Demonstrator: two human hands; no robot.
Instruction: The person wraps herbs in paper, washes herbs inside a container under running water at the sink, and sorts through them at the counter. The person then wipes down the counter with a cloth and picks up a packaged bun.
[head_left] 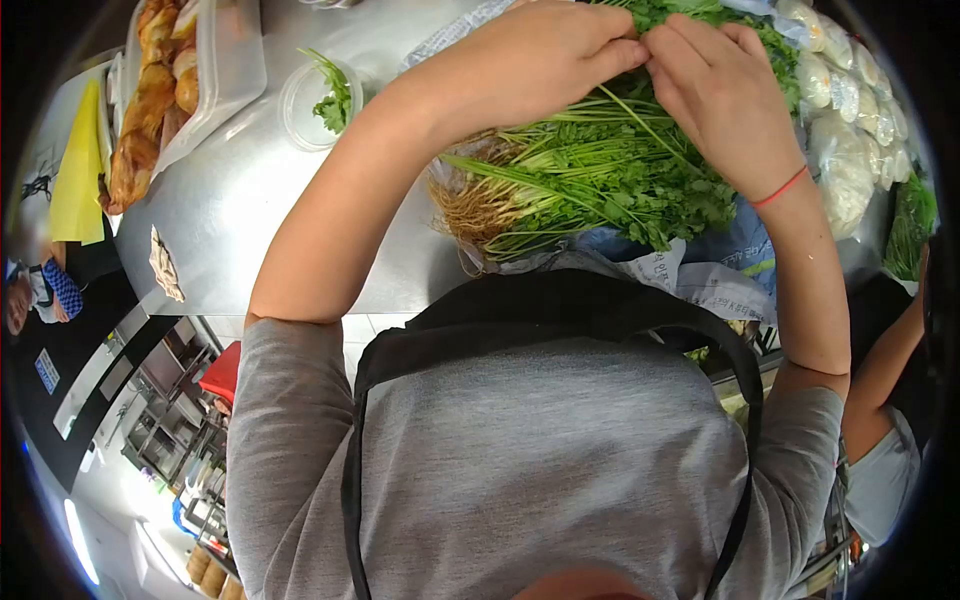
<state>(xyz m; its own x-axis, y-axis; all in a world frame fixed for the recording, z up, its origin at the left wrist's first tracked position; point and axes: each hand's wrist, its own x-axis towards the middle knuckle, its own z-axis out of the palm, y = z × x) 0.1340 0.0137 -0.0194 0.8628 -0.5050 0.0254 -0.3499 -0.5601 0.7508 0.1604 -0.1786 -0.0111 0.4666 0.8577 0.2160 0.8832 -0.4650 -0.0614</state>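
Note:
A large bunch of coriander (610, 170), with long stems and brown roots at its left end, lies on plastic wrapping on the metal table. Above it, my left hand (570, 50) is closed in a pinch at the coriander leaves. My right hand (715, 95), with a red string at the wrist, is closed beside it, thumb and fingers bent over the leaves. The fingertips of both nearly meet, partly hiding what is pinched. Left of my forearm stands a round clear tub (308, 118) holding a few coriander leaves (335, 100).
A clear plastic bin (225, 65) with browned roasted meat (145, 120) stands at the left. A crumpled scrap (164, 265) lies near the table's edge. Bagged white items (845, 170) and bagged greens (910, 225) sit at the right. Another person's arm (885, 375) is at far right.

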